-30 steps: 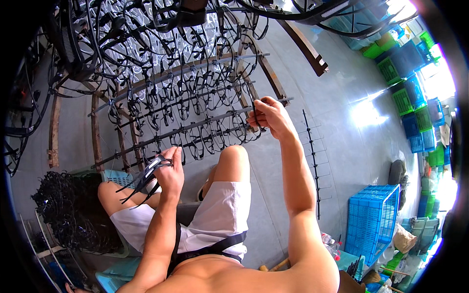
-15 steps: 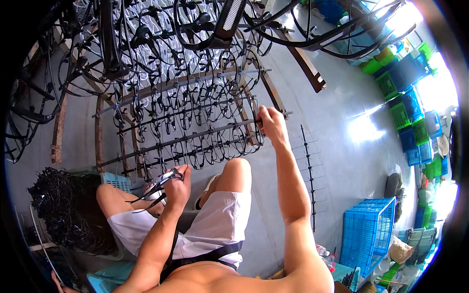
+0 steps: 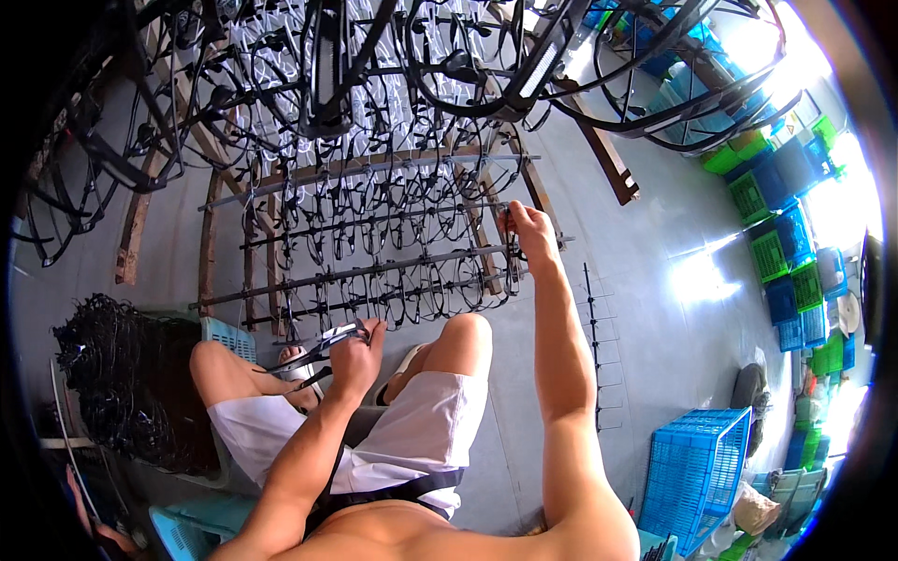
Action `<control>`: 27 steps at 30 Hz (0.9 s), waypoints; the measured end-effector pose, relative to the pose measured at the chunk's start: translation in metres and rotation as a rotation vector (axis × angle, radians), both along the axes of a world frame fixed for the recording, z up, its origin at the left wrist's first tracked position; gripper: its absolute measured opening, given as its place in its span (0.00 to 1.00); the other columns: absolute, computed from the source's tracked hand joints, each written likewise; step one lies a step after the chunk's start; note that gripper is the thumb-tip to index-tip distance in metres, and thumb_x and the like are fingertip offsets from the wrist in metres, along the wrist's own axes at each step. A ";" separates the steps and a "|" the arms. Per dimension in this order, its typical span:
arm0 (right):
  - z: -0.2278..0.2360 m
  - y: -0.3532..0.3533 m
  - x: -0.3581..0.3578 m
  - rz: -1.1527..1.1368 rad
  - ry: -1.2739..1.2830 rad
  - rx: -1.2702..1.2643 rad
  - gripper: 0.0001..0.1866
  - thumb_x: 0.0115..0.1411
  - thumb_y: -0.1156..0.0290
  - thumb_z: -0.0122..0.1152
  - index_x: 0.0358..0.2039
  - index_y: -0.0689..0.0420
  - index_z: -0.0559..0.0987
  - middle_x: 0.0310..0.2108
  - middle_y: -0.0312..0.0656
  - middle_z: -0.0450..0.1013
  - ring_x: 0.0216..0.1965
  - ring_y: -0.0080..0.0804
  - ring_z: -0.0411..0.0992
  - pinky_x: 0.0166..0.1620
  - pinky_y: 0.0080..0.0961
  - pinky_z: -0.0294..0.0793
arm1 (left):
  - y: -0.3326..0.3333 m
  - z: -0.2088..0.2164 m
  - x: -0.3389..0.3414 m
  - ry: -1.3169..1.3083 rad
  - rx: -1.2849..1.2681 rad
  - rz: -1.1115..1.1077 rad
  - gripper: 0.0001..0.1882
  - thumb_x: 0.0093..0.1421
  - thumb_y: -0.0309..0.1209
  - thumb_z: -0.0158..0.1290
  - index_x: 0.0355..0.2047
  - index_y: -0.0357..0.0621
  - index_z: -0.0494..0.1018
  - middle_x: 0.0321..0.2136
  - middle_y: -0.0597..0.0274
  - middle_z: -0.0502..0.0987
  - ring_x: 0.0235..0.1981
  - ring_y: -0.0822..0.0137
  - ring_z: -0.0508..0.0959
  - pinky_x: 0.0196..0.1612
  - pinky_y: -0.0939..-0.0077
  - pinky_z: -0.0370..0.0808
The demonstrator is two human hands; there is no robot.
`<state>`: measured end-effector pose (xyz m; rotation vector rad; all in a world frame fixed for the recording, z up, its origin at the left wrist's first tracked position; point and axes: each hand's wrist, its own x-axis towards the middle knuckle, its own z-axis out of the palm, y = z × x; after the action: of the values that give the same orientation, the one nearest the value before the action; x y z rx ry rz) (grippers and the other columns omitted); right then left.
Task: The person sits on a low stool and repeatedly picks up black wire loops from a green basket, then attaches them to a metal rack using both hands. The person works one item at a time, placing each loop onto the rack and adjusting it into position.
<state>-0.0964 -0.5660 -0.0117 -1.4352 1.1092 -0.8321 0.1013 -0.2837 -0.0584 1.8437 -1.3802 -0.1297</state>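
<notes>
My left hand is closed around several thin black strip-like pieces, which stick out to the left of the fist above my lap. My right arm reaches forward, and my right hand is pinched at the right end of a rack of dark rods. Its fingertips are at a black looped piece among the hanging ones; the exact grip is too small to make out. Rows of similar black looped pieces hang along the rods in front of my knees.
Large black looped frames hang close overhead. At left, a crate holds a heap of black strips. A blue crate stands at the lower right. A thin spiked rod lies on the floor. Blue and green crates line the right side.
My view has shifted, so the overhead frames and rack sit lower in the picture. My right hand stays near the rack's right end, apparently at a rod farther back. The left hand still holds the strips.
</notes>
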 end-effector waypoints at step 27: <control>0.050 0.335 0.228 1.061 -0.224 0.430 0.19 0.60 0.67 0.62 0.47 0.64 0.73 0.38 0.38 0.74 0.40 0.22 0.69 0.45 0.22 0.70 | 0.185 0.076 0.129 1.752 -0.512 -0.189 0.26 0.67 0.44 0.42 0.59 0.41 0.62 0.54 0.53 0.69 0.55 0.62 0.68 0.57 0.65 0.65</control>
<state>0.1317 -0.2315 0.0384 -1.2685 0.2160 0.0214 0.2300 -0.0983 0.0172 0.5761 -0.2050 -1.0592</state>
